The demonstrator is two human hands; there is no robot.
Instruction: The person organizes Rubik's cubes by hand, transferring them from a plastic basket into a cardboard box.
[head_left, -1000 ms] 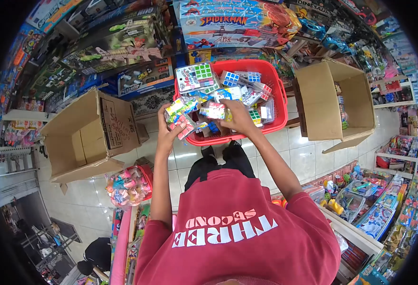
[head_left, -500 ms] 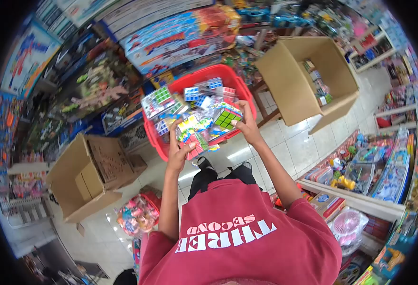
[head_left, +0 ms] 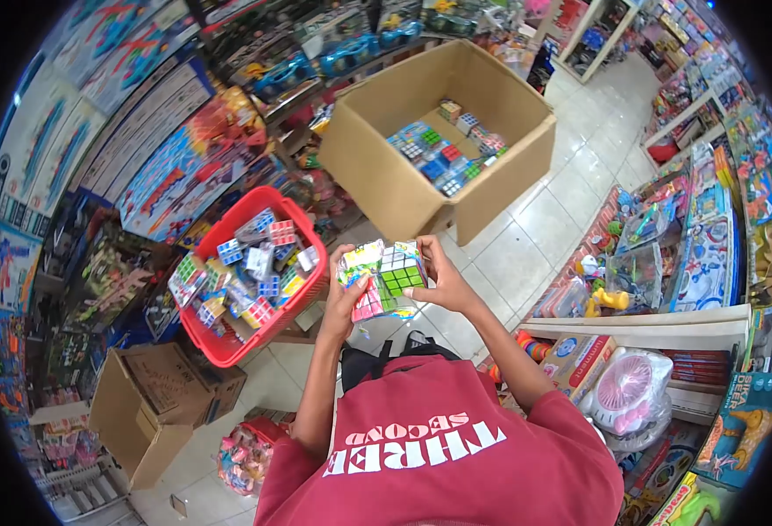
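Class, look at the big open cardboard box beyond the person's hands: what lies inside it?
Inside the cardboard box lies a loose pile of packaged puzzle cubes on its floor, mostly blue, green and red. The near wall hides the front part of the floor, so anything there cannot be seen.

"THREE SECOND" upside down on red shirt [head_left: 439,447].

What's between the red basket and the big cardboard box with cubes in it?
In the head view, only shelf-front toy clutter; the red basket and cardboard box stand apart.
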